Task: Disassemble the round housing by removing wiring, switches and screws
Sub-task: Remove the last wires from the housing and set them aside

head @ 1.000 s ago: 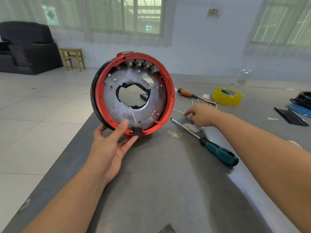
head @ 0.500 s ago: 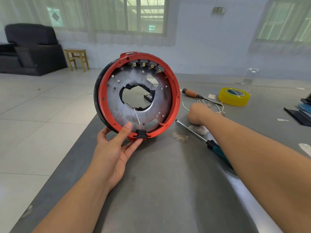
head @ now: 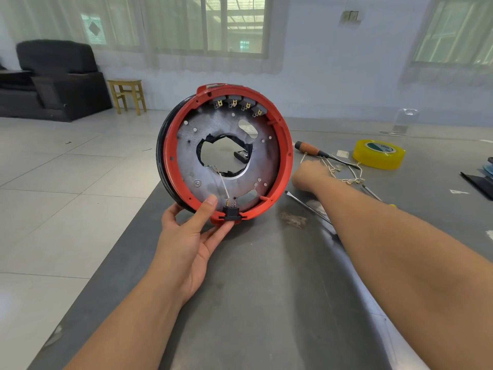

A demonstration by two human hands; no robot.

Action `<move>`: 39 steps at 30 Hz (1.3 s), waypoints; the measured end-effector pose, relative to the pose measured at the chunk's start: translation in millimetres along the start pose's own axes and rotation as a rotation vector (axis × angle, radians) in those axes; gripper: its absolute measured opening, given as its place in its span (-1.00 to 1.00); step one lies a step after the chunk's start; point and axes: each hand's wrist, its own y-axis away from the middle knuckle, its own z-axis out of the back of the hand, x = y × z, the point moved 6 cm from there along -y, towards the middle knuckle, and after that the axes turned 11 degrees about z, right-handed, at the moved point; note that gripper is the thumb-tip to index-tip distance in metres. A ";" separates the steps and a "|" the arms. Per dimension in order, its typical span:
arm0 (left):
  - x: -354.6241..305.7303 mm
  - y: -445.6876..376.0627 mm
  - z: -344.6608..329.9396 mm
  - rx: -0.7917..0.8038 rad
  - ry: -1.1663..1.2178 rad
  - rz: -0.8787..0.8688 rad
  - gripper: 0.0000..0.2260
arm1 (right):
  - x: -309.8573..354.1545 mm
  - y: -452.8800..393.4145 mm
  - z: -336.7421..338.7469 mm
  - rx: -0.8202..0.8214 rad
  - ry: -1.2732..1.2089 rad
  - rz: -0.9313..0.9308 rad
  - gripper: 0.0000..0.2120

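Housing (head: 226, 153), red-rimmed and round, stood on edge at the table's (head: 240, 303) left side, its open face turned toward the camera and its flat axis running roughly front to back. The left hand (head: 192, 236) gripped its lower rim, thumb pressed on the inner plate and fingers curled behind. Just right of the thumb, a black switch (head: 231, 211) sat in a notch at the bottom of the rim, with one thin wire (head: 222, 182) running up from it to the ragged centre hole. Four grey switches (head: 238, 104) lined the top inside the rim.

Further right, the right hand (head: 309, 174) reached over the table toward a tangle of loose wires (head: 344, 172); it was blurred, and whether it held anything could not be told. A flat screwdriver (head: 309, 206) lay under the forearm, a wood-handled one (head: 312, 149) beyond the hand, and a yellow tape roll (head: 378, 153) past that.

Judging by this, most wiring was already out and the step in hand was setting aside freed wires. The next move likely called for unplugging the last wire, then pushing the switches out of their seats.
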 end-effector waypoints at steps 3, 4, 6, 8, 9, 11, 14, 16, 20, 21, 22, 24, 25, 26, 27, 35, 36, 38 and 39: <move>0.2 -0.3 0.5 -0.008 0.012 0.004 -0.26 | 2.5 -2.1 -4.3 0.041 0.020 0.004 -0.60; 0.2 -0.6 0.7 -0.012 0.015 0.003 -0.26 | 2.4 -2.0 -5.4 0.052 0.021 0.008 -0.59; 0.1 -0.9 0.7 -0.017 0.022 0.001 -0.26 | 1.9 -0.7 -5.4 0.044 0.005 0.043 -0.57; 0.1 -1.2 1.1 -0.024 0.031 0.001 -0.26 | 1.5 4.2 -2.8 0.025 -0.007 0.099 -0.60; 0.0 -1.4 1.3 -0.026 0.034 0.000 -0.26 | 0.4 7.4 -0.8 0.015 -0.019 0.120 -0.62; -0.1 -1.5 1.7 -0.028 0.039 -0.001 -0.26 | -1.2 15.5 4.8 -0.010 -0.090 0.149 -0.65; -0.1 -1.0 2.1 -0.023 0.046 -0.005 -0.24 | -4.7 32.9 12.3 -0.040 -0.257 0.167 -0.59; -0.6 -0.2 2.4 -0.022 0.052 -0.006 -0.25 | -2.5 51.0 19.4 -0.127 -0.405 0.195 -0.58; -1.5 4.0 0.7 0.000 0.053 0.011 -0.40 | 20.1 104.9 23.7 -0.350 -0.829 0.271 -0.72; -1.4 5.6 0.1 0.006 0.051 0.013 -0.44 | 28.9 119.6 19.6 -0.356 -0.915 0.286 -0.69; -1.6 7.4 -0.3 0.007 0.047 0.012 -0.47 | 37.6 133.3 13.7 -0.351 -0.977 0.302 -0.64; -2.0 11.1 -1.6 0.006 0.035 0.006 -0.51 | 51.6 156.1 -1.9 -0.332 -1.064 0.337 -0.62; -2.1 13.5 -1.8 0.010 0.029 0.007 -0.52 | 56.9 164.5 -10.2 -0.322 -1.105 0.347 -0.64; -1.7 15.5 -1.8 0.015 0.025 0.013 -0.54 | 60.8 170.6 -18.1 -0.308 -1.146 0.344 -0.62; -1.0 17.8 -1.2 0.021 0.022 0.025 -0.55 | 63.2 175.2 -25.0 -0.294 -1.176 0.329 -0.56; 0.7 21.9 4.7 0.044 0.076 0.055 -0.59 | 59.5 202.0 -23.9 -0.357 -0.855 0.458 -0.49; 0.7 20.7 5.8 0.037 0.083 0.055 -0.59 | 54.2 205.7 -22.2 -0.395 -0.718 0.487 -0.48; 1.1 19.2 8.0 0.028 0.090 0.059 -0.60 | 36.4 211.9 -13.4 -0.527 -0.361 0.469 -0.51; 1.1 18.9 8.7 0.028 0.090 0.061 -0.62 | 25.9 215.1 -6.4 -0.597 -0.159 0.413 -0.56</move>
